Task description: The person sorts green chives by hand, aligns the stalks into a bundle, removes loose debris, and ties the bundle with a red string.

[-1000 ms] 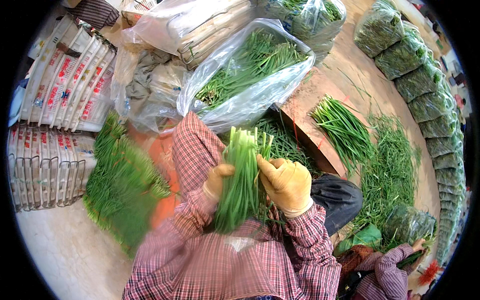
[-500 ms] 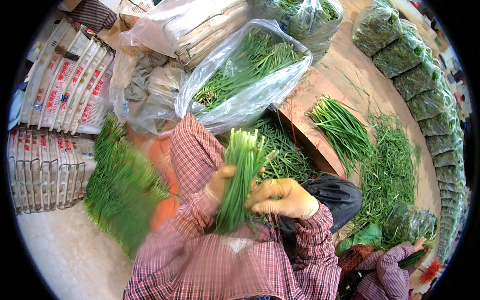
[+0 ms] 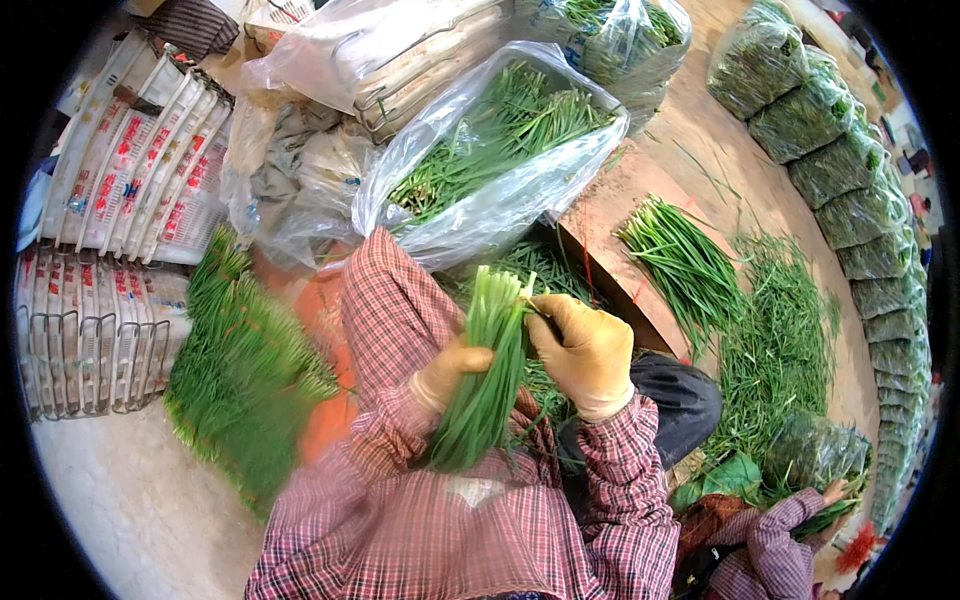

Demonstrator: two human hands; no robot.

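A bunch of green chives (image 3: 484, 395) with pale cut ends pointing up is wrapped by my left hand (image 3: 450, 372), which wears a tan glove. My right hand (image 3: 588, 355), gloved alike, is closed in a pinch at the bunch's right edge, just below the pale ends. A thin dark strand shows at its fingertips, apparently a chive leaf. The bunch hangs tilted over my lap, its leaf tips toward my body. Another neat bundle of chives (image 3: 680, 262) lies on a brown board (image 3: 612, 205) to the right.
On the left lies a wide heap of chives (image 3: 230, 370) beside stacked white crates (image 3: 140, 180). Ahead stands a chive-filled plastic bag (image 3: 590, 150). Loose leaves (image 3: 775, 340) cover the floor at right, near a row of packed bags (image 3: 840, 170). A co-worker's sleeve (image 3: 785, 535) shows lower right.
My right hand has moved up and right along the bunch, from its middle to near the pale ends. The bunch, still in my left hand, has tilted slightly to the right.
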